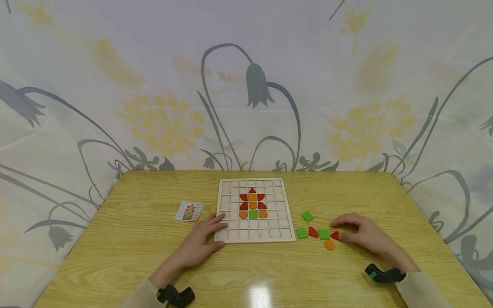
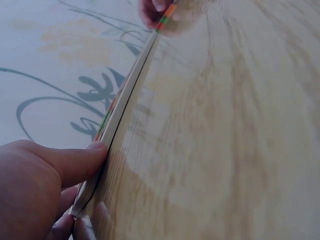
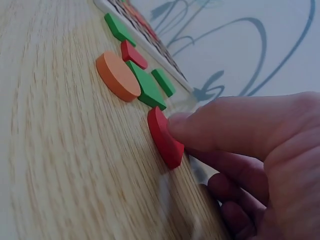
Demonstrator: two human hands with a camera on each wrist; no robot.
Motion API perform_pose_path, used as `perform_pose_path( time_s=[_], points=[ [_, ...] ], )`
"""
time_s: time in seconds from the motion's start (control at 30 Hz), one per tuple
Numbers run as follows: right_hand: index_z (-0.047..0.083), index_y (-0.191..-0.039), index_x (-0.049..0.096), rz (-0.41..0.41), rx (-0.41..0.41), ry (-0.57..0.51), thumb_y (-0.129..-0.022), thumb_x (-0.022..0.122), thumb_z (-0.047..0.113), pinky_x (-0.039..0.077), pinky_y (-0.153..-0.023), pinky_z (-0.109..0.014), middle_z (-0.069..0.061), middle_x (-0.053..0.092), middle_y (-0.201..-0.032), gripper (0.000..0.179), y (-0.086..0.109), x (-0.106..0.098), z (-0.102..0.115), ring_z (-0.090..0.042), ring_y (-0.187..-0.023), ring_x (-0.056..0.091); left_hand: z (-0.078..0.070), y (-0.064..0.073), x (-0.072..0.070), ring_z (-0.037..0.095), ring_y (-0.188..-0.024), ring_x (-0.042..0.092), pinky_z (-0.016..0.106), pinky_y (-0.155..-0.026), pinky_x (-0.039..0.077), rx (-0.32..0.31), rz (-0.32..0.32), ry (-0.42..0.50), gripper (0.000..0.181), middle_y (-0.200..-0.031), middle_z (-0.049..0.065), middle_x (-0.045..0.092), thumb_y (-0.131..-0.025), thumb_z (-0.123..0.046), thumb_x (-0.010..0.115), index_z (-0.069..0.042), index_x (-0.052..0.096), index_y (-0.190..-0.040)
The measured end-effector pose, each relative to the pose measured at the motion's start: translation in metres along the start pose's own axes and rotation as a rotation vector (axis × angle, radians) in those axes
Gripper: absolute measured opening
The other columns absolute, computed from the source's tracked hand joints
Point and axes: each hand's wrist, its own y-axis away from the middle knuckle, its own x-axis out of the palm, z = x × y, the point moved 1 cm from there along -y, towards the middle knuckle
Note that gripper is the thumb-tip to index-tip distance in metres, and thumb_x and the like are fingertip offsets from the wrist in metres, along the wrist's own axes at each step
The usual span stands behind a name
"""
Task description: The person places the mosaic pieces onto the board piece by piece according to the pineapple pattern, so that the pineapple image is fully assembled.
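Observation:
A white grid board (image 1: 235,234) lies on the table with red, orange and green pieces forming a figure in its upper middle. My left hand (image 1: 198,244) rests at its front left corner, fingers over the left edge. In the left wrist view the thumb (image 2: 85,162) presses the board's side. To the right, my right hand (image 1: 363,234) touches a red piece (image 3: 162,135) with a curved side. Its thumb (image 3: 195,125) lies on that piece, while in the head view the index finger stands apart from it.
Beside the red piece lie an orange disc (image 1: 329,244), green squares (image 1: 324,234), (image 1: 302,233), (image 1: 307,216) and another red piece (image 1: 313,232). A small pattern card (image 1: 189,211) lies left of the board. Behind the table (image 1: 154,188) hangs a flowered cloth (image 1: 339,85).

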Motion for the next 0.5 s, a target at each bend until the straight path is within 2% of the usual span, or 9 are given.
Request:
perform_pose_path(
  time_s=[0.2,0.37,0.5],
  points=[
    [0.015,-0.115,0.074,0.052,-0.071,-0.023,-0.088,0.077,0.015,0.045,-0.088,-0.024,-0.004,0.067,-0.117,0.027,-0.0011,0.0035,0.0059,-0.004,-0.107,0.054,0.0008,0.0008,0.0005,0.035,-0.149,0.02,0.064,-0.114,0.016,-0.013,0.008,0.001,0.048,-0.158,0.007,0.037,-0.094,-0.021,0.07,-0.009,0.059,-0.139],
    [0.014,-0.114,0.074,0.066,-0.104,-0.012,-0.087,0.078,0.013,0.044,-0.088,-0.022,-0.003,0.066,-0.116,0.028,-0.0021,0.0047,0.0063,-0.002,-0.106,0.052,0.0011,0.0006,0.0004,0.034,-0.149,0.02,0.064,-0.114,0.015,-0.018,0.011,0.0,0.048,-0.158,0.006,0.036,-0.094,-0.022,0.07,-0.01,0.059,-0.139],
    [0.018,-0.106,0.074,0.088,-0.143,-0.008,-0.086,0.08,0.014,0.041,-0.089,-0.023,-0.004,0.066,-0.115,0.022,-0.0031,0.0057,0.0079,-0.003,-0.107,0.05,0.0004,0.0002,0.0,0.034,-0.149,0.019,0.064,-0.114,0.014,-0.026,0.011,0.002,0.047,-0.158,0.006,0.036,-0.094,-0.022,0.069,-0.01,0.059,-0.139]
  ],
)
